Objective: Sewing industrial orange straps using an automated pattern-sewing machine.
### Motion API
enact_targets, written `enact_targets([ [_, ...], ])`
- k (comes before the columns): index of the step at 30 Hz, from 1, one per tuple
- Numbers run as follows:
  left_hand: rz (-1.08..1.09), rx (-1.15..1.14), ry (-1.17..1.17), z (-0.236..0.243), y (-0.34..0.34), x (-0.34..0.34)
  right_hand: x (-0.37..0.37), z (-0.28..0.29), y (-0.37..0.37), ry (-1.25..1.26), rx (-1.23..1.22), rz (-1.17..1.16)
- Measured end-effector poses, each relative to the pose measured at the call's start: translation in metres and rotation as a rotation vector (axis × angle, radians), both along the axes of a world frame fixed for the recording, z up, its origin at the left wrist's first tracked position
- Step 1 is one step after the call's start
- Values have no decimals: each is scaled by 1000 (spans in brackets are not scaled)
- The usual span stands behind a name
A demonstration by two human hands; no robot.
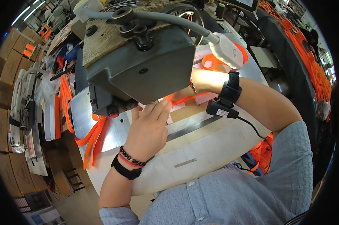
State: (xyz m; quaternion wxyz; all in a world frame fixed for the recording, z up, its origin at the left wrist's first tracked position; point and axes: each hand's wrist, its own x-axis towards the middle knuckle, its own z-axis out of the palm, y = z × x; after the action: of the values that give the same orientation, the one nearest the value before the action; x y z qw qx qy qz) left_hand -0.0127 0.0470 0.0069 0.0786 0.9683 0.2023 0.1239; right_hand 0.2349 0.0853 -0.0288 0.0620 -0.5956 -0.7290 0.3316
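A dark grey sewing machine head (143, 69) hangs over a work plate with pink-and-tan pieces (186, 112) and an orange strap (186, 98) on it. My left hand (147, 125) lies open under the head's lower edge, fingers stretched toward the strap and touching the work; some fingertips are hard to see. My right hand (203, 82) reaches in from the right beside the head, at the strap. Its fingers are mostly hidden, so I cannot tell their grip. More orange straps (94, 138) hang over the metal plate at the left.
A white light fixture (227, 50) hangs by the head. At the left are another machine (19, 112), an orange-and-white tray (49, 118) and cardboard boxes (4, 131). A long dark bench (274, 37) with orange straps (304, 60) runs along the right, with a person (314, 39) beyond.
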Motion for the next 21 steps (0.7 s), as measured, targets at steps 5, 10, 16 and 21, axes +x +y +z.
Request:
enact_targets([
  [5,2,29,15,-7,1,4,-3,-7,-2,-13,26,-53],
  [10,60,-109,0,-10,10,-2,-23,67,-50,141,-131,-331],
  [16,57,-168,-9,-2,11,5,-12,16,-85,-324,927,112],
  [21,46,-127,-62,-9,11,3,-5,8,-88,-242,888,242],
])
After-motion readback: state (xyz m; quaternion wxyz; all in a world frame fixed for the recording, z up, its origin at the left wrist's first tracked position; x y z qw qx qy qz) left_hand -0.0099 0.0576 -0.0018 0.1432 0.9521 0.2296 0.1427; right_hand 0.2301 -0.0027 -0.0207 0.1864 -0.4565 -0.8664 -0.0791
